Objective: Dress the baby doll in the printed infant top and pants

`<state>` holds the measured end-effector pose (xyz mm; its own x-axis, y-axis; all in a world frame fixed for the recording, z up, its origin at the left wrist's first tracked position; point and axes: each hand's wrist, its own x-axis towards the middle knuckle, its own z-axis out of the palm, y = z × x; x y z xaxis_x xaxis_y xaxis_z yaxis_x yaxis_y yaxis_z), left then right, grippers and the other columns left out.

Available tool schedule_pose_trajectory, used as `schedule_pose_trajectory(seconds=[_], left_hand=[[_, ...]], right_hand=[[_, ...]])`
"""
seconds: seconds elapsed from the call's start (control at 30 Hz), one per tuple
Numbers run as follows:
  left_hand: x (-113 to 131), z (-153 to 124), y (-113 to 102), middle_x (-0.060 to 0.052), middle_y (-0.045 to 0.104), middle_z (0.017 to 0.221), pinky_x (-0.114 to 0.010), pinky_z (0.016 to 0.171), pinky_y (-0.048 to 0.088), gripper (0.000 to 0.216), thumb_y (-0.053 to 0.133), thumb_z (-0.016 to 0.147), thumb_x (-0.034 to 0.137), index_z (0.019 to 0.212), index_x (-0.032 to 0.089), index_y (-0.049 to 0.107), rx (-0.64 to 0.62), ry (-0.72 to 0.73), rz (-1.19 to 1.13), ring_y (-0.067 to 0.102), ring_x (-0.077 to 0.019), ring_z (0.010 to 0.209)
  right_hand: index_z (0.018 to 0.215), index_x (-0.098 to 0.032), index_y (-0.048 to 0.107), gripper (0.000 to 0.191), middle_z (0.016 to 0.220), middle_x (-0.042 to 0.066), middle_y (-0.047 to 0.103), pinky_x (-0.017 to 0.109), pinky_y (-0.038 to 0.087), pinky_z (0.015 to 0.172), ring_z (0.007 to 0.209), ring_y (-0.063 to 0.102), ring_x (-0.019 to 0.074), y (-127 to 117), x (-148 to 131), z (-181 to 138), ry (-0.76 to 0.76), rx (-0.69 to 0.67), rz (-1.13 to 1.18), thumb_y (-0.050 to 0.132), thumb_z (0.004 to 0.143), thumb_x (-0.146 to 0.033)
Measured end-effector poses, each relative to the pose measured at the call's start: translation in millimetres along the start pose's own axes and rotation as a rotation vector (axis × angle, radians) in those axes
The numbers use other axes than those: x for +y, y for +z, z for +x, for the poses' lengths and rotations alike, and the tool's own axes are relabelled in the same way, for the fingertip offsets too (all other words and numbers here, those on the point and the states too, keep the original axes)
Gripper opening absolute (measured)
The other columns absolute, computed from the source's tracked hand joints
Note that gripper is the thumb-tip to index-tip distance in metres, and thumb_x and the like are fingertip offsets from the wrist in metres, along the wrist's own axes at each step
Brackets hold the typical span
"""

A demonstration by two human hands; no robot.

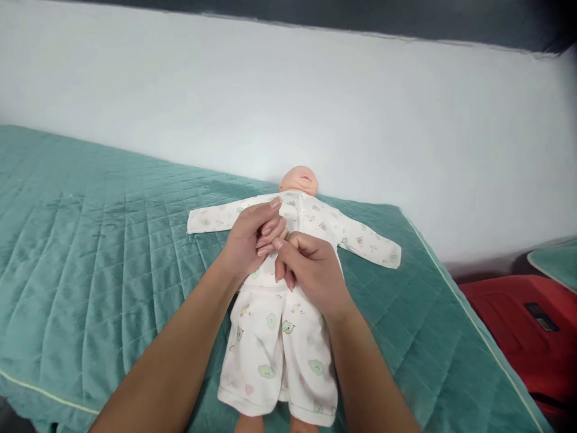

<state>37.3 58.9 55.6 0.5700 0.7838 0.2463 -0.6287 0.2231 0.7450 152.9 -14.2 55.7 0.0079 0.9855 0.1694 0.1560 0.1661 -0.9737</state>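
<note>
A baby doll [300, 179] lies on its back, its head near the wall and its sleeves spread to both sides. It wears a white printed shirt [322, 221] with a front opening, and matching white trousers [268, 355]. Over the shirt's front, my left hand [259, 231] has its fingers curled in and its thumb raised. My right hand [309, 264] is closed in a pinch, its thumb and forefinger tips meeting the left fingers. Whatever lies between the fingertips is hidden, though the shirt's front edge is right beneath them.
Under the doll spreads a green quilted cover [112, 258] with a pale piped edge. A white wall [270, 96] rises just behind the doll's head. At the lower right, beside the bed, there is a red case-like object [500, 313] with a dark label.
</note>
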Motion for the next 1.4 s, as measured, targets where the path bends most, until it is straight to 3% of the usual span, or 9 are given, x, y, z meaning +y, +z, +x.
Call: schedule_pose_trajectory(seconds=[0.3, 0.57, 1.07, 1.4], left_hand=[[2.0, -2.6, 2.7, 0.007, 0.029, 0.039, -0.019, 0.038, 0.023, 0.049, 0.067, 0.085, 0.042, 0.052, 0.017, 0.041, 0.007, 0.024, 0.072, 0.029, -0.0035, 0.035], [6.7, -0.2, -4.5, 0.0, 0.052, 0.051, -0.023, 0.045, 0.039, 0.038, 0.065, 0.086, 0.044, 0.062, 0.014, 0.063, 0.079, 0.033, 0.248, 0.047, -0.0085, 0.043], [6.0, 3.0, -11.0, -0.003, 0.061, 0.053, -0.022, 0.044, 0.039, 0.04, 0.066, 0.085, 0.048, 0.065, 0.013, 0.066, 0.068, 0.028, 0.351, 0.054, -0.0098, 0.043], [6.2, 2.5, -13.0, -0.002, 0.061, 0.055, -0.022, 0.053, 0.044, 0.033, 0.068, 0.084, 0.042, 0.065, 0.015, 0.065, 0.08, 0.018, 0.543, 0.055, -0.0102, 0.051]], right_hand=[[0.056, -0.018, 0.05, 0.043, 0.052, -0.002, 0.059, 0.023, 0.034, 0.047, 0.045, 0.046, 0.0072, -3.5, 5.2, 2.5, -0.012, -0.013, 0.113, 0.063, 0.092, -0.039], [0.061, -0.02, 0.054, 0.04, 0.053, -0.003, 0.06, 0.025, 0.038, 0.049, 0.046, 0.049, 0.009, -0.8, 12.9, 3.4, -0.062, 0.258, 0.024, 0.068, 0.088, -0.045], [0.062, -0.021, 0.054, 0.04, 0.05, -0.003, 0.057, 0.024, 0.039, 0.051, 0.048, 0.051, 0.0103, -3.3, 14.0, 4.2, -0.033, 0.321, -0.056, 0.066, 0.088, -0.048], [0.059, -0.021, 0.055, 0.037, 0.046, -0.005, 0.052, 0.026, 0.034, 0.051, 0.047, 0.045, 0.0107, -10.8, 15.4, 4.5, -0.078, 0.459, -0.34, 0.07, 0.084, -0.044]])
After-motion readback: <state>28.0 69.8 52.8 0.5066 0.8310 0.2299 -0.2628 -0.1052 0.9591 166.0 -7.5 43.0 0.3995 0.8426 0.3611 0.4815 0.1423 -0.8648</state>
